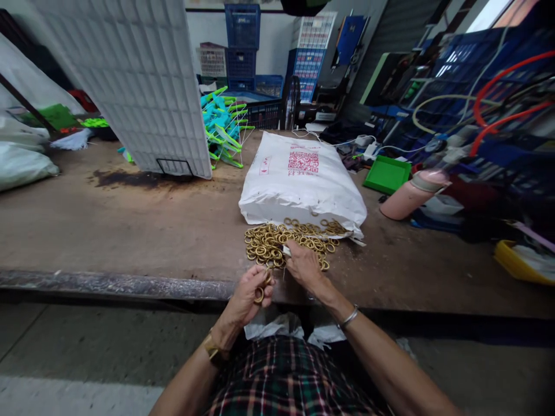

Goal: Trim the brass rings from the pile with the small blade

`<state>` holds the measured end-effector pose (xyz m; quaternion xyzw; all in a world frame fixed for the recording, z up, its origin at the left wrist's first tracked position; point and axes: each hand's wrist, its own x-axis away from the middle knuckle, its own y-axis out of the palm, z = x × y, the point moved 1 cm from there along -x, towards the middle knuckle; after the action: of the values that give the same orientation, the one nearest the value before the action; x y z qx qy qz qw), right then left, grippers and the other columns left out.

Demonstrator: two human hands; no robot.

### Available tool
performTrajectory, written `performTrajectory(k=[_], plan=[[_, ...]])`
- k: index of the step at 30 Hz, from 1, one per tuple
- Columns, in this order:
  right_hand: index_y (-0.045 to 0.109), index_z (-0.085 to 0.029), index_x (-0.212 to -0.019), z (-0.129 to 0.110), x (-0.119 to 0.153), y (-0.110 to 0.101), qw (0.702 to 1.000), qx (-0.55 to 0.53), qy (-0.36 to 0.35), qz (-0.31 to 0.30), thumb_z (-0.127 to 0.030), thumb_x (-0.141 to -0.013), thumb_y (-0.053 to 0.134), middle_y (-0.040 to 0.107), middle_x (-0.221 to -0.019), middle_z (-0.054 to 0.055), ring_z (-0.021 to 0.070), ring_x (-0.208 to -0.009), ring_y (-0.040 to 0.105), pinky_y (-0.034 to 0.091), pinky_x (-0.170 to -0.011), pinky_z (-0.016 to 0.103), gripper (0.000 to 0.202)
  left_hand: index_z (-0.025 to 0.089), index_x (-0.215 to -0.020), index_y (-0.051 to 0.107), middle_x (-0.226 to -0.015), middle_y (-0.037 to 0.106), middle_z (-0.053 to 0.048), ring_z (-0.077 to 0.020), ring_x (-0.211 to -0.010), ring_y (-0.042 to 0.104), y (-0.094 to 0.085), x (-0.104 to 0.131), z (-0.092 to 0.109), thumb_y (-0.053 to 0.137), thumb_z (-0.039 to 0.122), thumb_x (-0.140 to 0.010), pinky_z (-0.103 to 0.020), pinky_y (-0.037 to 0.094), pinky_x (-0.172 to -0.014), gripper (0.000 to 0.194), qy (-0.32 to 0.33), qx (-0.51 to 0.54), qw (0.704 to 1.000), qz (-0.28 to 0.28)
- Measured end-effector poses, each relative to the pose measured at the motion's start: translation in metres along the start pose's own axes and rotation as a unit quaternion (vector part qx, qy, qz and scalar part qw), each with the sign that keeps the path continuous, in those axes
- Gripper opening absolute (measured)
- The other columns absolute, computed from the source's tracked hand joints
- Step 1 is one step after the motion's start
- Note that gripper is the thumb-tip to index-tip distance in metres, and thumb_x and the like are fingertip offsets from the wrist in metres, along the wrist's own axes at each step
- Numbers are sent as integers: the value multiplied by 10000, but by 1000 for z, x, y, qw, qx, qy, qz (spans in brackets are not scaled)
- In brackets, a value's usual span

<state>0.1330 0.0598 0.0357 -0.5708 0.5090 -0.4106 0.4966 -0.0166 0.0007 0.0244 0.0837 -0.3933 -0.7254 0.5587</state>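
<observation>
A heap of brass-coloured rings (264,241) lies on the brown table, against the front edge of a white sack (299,179) with red print. Near the table's front edge, my left hand (252,292) is closed on a few of these rings, one hanging below its fingers. My right hand (304,267) is over the near side of the heap, its thumb and fingers pinched on a small white-tipped object (287,251) that is too small to name. A thin strand shows just below that object.
The table (182,231) bears a tall white ribbed panel (151,86) at left, green and turquoise plastic pieces (223,124) behind it, and a green tray (387,174), pink bottle (411,193) and yellow container (522,263) at right. Crates (241,29) stand behind.
</observation>
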Motion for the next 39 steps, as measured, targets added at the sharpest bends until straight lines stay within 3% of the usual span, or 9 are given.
performTrajectory(k=[5,11,16,19,23,29,35,39], plan=[[543,-216,-942,-11,-13,7,999,-13,-33,5,-161,-775,407,664,-854,41,155,-730,589,292,-582,245,222,137,-756,474,-758,590,-45,-61,-555,529,-11,-7,0,648,353,-693,-107,275,-356,285,-12,41,997,58],[574,-203,-865,-11,-19,15,1000,11,-12,-20,-171,-767,418,663,-784,52,157,-690,580,262,-545,248,186,155,-816,511,-722,599,-33,-82,-565,558,-16,-8,0,655,281,-677,-112,292,-364,237,-23,90,995,37],[569,-198,-755,3,-19,14,994,-100,-11,30,-208,-782,404,594,-651,12,116,-582,485,266,-541,232,168,121,-758,549,-692,576,-24,-93,-595,566,-17,-12,-1,662,288,-672,-136,363,-398,220,-48,132,989,47],[536,-189,-677,11,-18,14,968,-245,13,59,-291,-800,389,486,-551,-26,100,-512,387,270,-512,220,217,122,-717,532,-709,578,-20,-96,-613,574,-16,-16,-1,676,257,-662,-145,393,-415,205,-38,123,990,62],[516,-182,-646,13,-11,11,914,-403,15,56,-352,-778,422,418,-535,-46,93,-518,368,301,-515,210,234,139,-730,515,-702,562,5,-81,-606,565,-8,-23,2,691,259,-649,-135,394,-405,229,1,70,996,59],[509,-182,-630,6,6,3,879,-476,3,24,-365,-771,463,439,-547,-48,88,-519,389,324,-529,216,235,157,-805,522,-650,522,34,-71,-535,527,3,-32,1,668,379,-658,-135,352,-349,304,75,-61,993,71],[503,-176,-604,0,11,5,870,-492,-25,-23,-389,-754,506,443,-535,-49,82,-520,393,314,-515,216,261,156,-806,529,-532,501,53,-49,-410,424,3,-33,-3,604,448,-697,-145,311,-337,320,118,-186,971,93],[439,-183,-554,-2,13,10,829,-555,19,-62,-374,-751,511,386,-484,-71,58,-448,330,271,-444,199,284,161,-767,505,-494,476,67,-35,-365,363,0,-31,-4,578,433,-722,-145,270,-330,285,117,-205,968,90]])
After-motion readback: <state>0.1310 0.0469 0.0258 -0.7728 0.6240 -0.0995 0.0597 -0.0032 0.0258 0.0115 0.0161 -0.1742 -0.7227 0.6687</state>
